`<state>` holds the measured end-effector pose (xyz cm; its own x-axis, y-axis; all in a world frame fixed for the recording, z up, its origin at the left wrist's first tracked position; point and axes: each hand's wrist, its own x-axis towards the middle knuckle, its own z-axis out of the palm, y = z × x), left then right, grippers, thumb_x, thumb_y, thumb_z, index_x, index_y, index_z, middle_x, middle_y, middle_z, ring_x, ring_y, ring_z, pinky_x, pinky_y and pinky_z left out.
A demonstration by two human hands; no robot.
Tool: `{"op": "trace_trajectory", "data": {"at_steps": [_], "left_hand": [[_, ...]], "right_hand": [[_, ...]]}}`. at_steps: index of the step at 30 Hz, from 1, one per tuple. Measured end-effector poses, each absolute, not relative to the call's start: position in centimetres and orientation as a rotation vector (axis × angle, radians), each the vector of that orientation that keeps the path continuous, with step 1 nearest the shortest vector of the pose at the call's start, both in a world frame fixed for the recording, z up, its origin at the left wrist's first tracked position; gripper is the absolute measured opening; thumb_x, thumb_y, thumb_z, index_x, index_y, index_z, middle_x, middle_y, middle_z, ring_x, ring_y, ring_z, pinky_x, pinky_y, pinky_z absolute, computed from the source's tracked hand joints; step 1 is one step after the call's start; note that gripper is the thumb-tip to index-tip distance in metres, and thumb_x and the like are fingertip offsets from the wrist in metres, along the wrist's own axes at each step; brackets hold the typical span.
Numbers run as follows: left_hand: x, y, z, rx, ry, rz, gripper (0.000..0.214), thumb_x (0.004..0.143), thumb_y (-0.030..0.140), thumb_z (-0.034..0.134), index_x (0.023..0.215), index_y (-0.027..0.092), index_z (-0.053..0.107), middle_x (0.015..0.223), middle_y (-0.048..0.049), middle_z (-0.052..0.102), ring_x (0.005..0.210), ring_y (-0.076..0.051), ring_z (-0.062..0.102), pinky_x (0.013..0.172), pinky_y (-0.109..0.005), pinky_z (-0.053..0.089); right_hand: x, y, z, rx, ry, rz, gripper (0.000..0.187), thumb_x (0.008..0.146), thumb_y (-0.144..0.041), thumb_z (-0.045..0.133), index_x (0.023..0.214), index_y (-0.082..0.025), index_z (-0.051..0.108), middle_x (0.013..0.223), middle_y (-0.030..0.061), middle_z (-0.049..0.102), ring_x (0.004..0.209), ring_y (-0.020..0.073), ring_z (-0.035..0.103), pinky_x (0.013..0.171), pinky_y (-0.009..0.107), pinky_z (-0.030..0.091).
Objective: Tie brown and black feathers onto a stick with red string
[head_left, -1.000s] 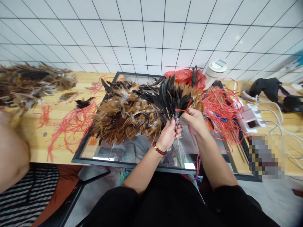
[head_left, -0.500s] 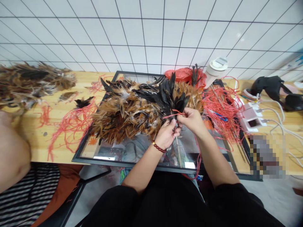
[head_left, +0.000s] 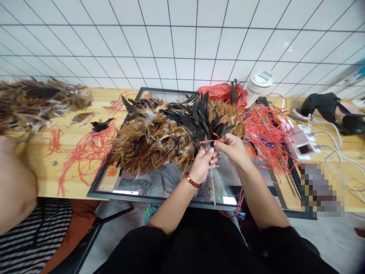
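My left hand (head_left: 203, 164), with a beaded bracelet at the wrist, is closed around a thin stick (head_left: 212, 186) at the base of a bunch of black feathers (head_left: 202, 121). The feathers fan upward and away from me. Pinched in my right hand (head_left: 232, 149) is a red string (head_left: 209, 141) that crosses the base of the feathers, just above the left hand's fingers. A longer red strand hangs below my right hand. A large heap of brown feathers (head_left: 154, 140) lies beside and behind the bunch on a black-framed glass panel (head_left: 128, 190).
Tangled red strings (head_left: 269, 137) lie on the right, near a white power strip (head_left: 303, 140) with cables. A white cup-like container (head_left: 259, 85) stands behind, beside a red plastic bag (head_left: 224, 93). More feathers (head_left: 42, 99) and strings (head_left: 85, 152) are left; another person's arm (head_left: 17, 182) is there.
The feather bunch and its stick have tilted and shifted slightly. My right hand has moved a little to the right and down with the red string; the left stays closed on the stick.
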<state>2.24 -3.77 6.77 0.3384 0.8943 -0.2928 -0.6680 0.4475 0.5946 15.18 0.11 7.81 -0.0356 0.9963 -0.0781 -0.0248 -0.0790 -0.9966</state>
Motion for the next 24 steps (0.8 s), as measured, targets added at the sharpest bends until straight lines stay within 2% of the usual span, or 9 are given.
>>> {"op": "trace_trajectory", "data": {"at_steps": [4,7,10,13,19,24], "left_hand": [[2.0,-3.8,7.5,0.341,0.601,1.018,0.05,0.081,0.064,0.062,0.09,0.016,0.053,0.068,0.0033,0.042,0.049,-0.003,0.032,0.038,-0.011,0.019],[1.7,-3.8,7.7,0.305,0.556,1.006,0.048,0.088,0.063,0.052,0.088,0.015,0.053,0.069,0.0016,0.044,0.049,-0.004,0.034,0.038,-0.013,0.022],[1.8,-4.0,7.4,0.333,0.572,1.044,0.037,0.086,0.05,0.063,0.091,0.016,0.052,0.071,0.0013,0.048,0.051,-0.004,0.037,0.04,-0.011,0.021],[2.0,-4.2,7.2,0.384,0.582,1.046,0.039,0.078,0.044,0.075,0.093,0.017,0.05,0.073,0.0014,0.051,0.053,-0.004,0.04,0.041,-0.011,0.022],[2.4,-4.7,7.7,0.499,0.668,1.0,0.053,0.067,0.05,0.082,0.095,0.017,0.051,0.073,0.0031,0.049,0.052,-0.003,0.039,0.041,-0.01,0.02],[2.0,-4.9,8.9,0.538,0.698,1.002,0.056,0.066,0.052,0.081,0.095,0.017,0.049,0.069,0.0067,0.041,0.049,-0.001,0.033,0.042,-0.011,0.016]], "right_hand": [[14.8,-0.8,8.4,-1.16,-1.029,1.503,0.045,0.06,-0.043,0.086,0.082,-0.018,0.056,0.058,-0.0055,0.056,0.042,0.0052,0.046,0.037,0.017,0.026],[14.7,-1.2,8.4,-1.116,-1.033,1.58,0.044,0.061,-0.045,0.085,0.079,-0.018,0.055,0.054,-0.0052,0.056,0.04,0.0061,0.047,0.036,0.017,0.026],[14.6,-1.2,8.2,-1.102,-1.047,1.477,0.044,0.061,-0.043,0.086,0.074,-0.019,0.053,0.053,-0.0048,0.057,0.041,0.0073,0.05,0.038,0.018,0.033],[14.8,-1.1,8.1,-1.113,-1.04,1.431,0.044,0.061,-0.043,0.087,0.073,-0.019,0.052,0.051,-0.0043,0.059,0.04,0.0095,0.053,0.038,0.019,0.036],[14.9,-1.3,8.2,-1.182,-1.105,1.374,0.044,0.061,-0.048,0.085,0.073,-0.019,0.054,0.053,-0.0026,0.06,0.042,0.0122,0.055,0.041,0.023,0.043],[15.5,-1.7,9.6,-1.116,-1.092,1.232,0.042,0.06,-0.042,0.087,0.074,-0.018,0.056,0.062,-0.004,0.059,0.051,0.007,0.053,0.046,0.018,0.041]]}}
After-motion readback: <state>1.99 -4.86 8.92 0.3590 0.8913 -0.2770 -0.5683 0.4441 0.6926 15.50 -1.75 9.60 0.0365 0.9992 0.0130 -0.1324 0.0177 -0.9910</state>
